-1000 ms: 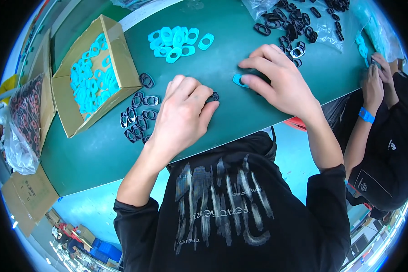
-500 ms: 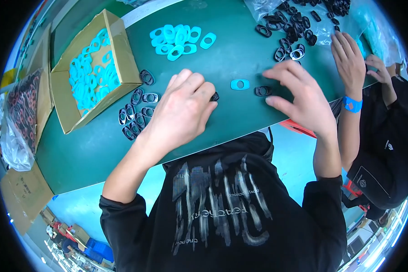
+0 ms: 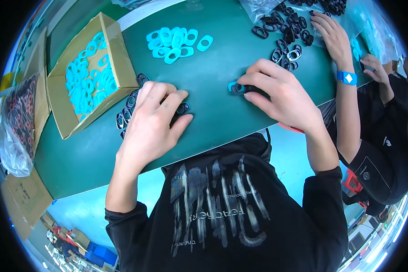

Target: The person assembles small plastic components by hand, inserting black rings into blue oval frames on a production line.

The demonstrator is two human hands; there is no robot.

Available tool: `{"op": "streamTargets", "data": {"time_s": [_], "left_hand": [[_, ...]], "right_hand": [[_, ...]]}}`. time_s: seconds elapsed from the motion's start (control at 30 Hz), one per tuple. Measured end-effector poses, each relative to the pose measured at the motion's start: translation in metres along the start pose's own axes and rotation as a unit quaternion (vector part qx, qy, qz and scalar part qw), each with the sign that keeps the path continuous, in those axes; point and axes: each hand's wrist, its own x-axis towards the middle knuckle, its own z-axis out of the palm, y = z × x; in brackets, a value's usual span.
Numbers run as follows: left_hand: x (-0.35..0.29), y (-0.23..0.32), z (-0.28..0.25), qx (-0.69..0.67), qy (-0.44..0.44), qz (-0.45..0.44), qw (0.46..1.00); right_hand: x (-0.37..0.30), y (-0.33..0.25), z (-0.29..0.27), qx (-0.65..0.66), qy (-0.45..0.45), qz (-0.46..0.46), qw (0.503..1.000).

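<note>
My left hand curls over the table in front of the box, thumb and fingers around a black oval ring piece with a trace of blue at its edge. Beneath and beside that hand lie several more black ring pieces, partly hidden. To the right, my right hand pinches another black ring piece between thumb and fingers. It sits over a turquoise oval ring, whose left end shows under it; whether they are joined I cannot tell.
A cardboard box of turquoise rings stands at left. Loose turquoise rings lie beyond my hands, with a black-piece heap at far right. A co-worker's hand reaches there; plastic bags lie beyond.
My left hand has moved left with its black piece toward the other black pieces. My right hand has moved left, bringing a black piece onto the lone turquoise ring.
</note>
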Motion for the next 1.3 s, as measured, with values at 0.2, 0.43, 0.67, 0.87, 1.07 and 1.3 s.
{"op": "streamTargets", "data": {"time_s": [0.2,0.43,0.67,0.87,1.07,1.3], "left_hand": [[0.017,0.007,0.007,-0.05,0.034,0.017,0.998],[0.068,0.019,0.025,-0.039,-0.009,0.116,0.992],[0.068,0.016,0.036,-0.036,-0.045,0.109,0.992],[0.074,0.013,0.041,-0.021,-0.099,0.131,0.986],[0.082,0.021,0.028,-0.002,-0.08,0.201,0.976],[0.076,0.012,0.026,0.018,-0.098,0.192,0.976]], "right_hand": [[0.011,0.01,0.006,0.02,-0.027,0.01,0.999],[0.01,0.02,0.001,-0.01,-0.014,-0.005,1.0],[0.01,0.031,0.049,-0.035,0.076,-0.062,0.995],[-0.024,0.025,0.045,0.064,0.19,-0.028,0.979],[-0.034,0.045,0.018,-0.125,0.354,0.209,0.903],[-0.03,0.048,0.028,-0.158,0.312,0.169,0.921]]}}
